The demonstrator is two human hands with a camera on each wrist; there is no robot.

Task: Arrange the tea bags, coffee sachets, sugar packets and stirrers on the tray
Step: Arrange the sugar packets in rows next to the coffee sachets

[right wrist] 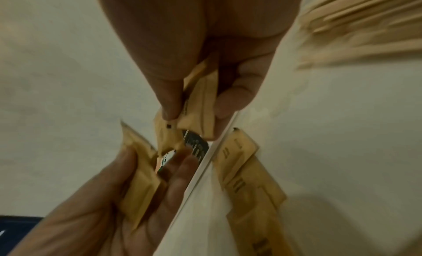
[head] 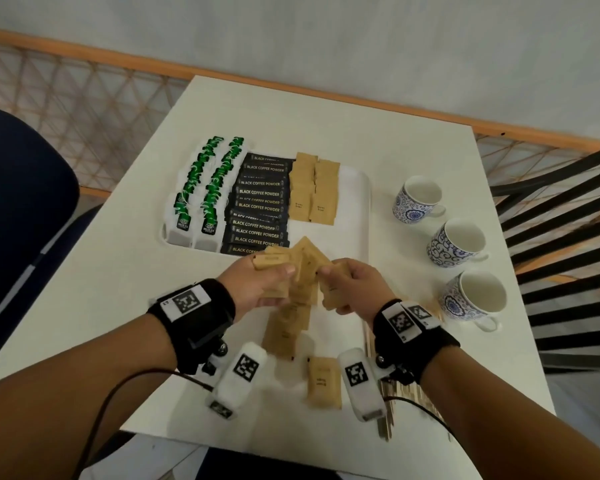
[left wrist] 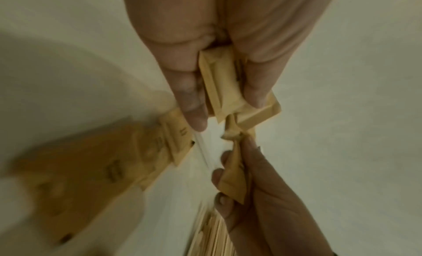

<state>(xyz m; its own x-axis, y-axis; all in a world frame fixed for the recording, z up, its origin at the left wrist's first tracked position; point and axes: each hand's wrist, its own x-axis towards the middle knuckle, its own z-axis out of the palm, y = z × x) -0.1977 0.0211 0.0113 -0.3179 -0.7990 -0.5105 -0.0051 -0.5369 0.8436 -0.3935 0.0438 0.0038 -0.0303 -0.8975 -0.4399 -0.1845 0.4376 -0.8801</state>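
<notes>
On the tray [head: 355, 188] we see tea bags [head: 201, 188], then coffee sachets [head: 258, 206], then 2 sugar columns [head: 314, 188]. Our left hand [head: 257, 285] and right hand [head: 352, 285] each grip sugar packets [head: 305, 261]; stirrers [head: 387, 403] lie beneath our right wrist.

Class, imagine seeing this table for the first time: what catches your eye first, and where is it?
Both hands, left hand and right hand, hold brown sugar packets above the white tray's near edge. Behind them lie green tea bags, black coffee sachets and sugar packets in rows; three patterned cups stand right.
</notes>
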